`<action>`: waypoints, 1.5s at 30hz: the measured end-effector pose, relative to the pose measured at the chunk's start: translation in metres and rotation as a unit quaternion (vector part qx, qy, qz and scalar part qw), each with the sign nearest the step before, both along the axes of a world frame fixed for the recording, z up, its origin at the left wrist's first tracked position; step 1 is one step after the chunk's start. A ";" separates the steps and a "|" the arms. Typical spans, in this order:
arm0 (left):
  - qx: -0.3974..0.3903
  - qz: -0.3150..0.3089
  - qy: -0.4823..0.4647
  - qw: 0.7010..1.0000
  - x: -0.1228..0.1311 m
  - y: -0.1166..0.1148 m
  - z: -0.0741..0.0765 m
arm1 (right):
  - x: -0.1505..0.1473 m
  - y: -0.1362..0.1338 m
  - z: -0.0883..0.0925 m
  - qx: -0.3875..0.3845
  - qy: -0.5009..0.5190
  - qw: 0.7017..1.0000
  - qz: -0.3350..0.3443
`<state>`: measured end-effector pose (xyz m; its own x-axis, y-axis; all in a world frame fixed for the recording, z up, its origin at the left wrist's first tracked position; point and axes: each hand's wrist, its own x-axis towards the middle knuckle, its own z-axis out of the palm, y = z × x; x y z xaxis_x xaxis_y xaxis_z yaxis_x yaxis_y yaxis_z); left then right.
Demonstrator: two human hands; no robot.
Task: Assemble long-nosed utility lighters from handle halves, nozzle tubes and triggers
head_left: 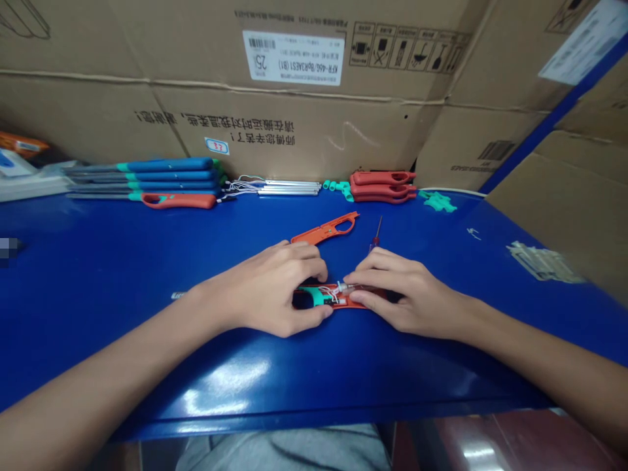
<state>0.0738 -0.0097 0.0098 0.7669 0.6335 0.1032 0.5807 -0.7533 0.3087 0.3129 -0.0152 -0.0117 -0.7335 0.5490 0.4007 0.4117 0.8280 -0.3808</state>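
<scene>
A red handle-shaped casing half (350, 303) lies open side up on the blue table, with a teal piece (314, 296) and thin white wires (334, 294) inside. My left hand (279, 288) grips its left end, thumb on the near edge and fingers on the far edge. Between the thumb and fingers of my right hand (412, 291) is a small silver cylinder (345, 287), just over the wires; its right part is hidden. Beyond my hands rests a matching orange-red casing half (324, 230). A screwdriver (377, 235) lies behind my right hand, its handle partly hidden.
Along the back lie blue-handled lighter-like tools (171, 176), silver tubes with wires (289, 188), stacked red casings (383, 190) and teal pieces (439, 201). Pale strips (542, 263) lie at the right. Cardboard (196, 59) walls the rear of the blue table (122, 261).
</scene>
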 end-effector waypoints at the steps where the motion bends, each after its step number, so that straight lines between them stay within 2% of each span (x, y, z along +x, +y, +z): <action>1: -0.005 -0.001 0.001 1.000 0.000 0.000 0.000 | 0.000 0.000 0.000 -0.001 0.001 1.000 0.001; 11: -0.008 0.001 -0.010 1.000 0.001 0.000 -0.001 | 0.000 -0.001 0.002 0.023 0.033 0.999 0.000; 27: -0.006 0.010 -0.009 1.000 0.001 0.000 -0.002 | 0.003 0.001 0.004 0.063 0.027 0.997 0.023; 45: 0.012 -0.001 -0.011 1.000 0.001 -0.001 -0.003 | -0.001 -0.002 0.004 0.017 -0.006 1.000 0.002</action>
<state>0.0750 -0.0107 0.0067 0.7654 0.6294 0.1346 0.5727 -0.7614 0.3037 0.3122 -0.0175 -0.0074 -0.7400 0.5331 0.4101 0.4131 0.8414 -0.3484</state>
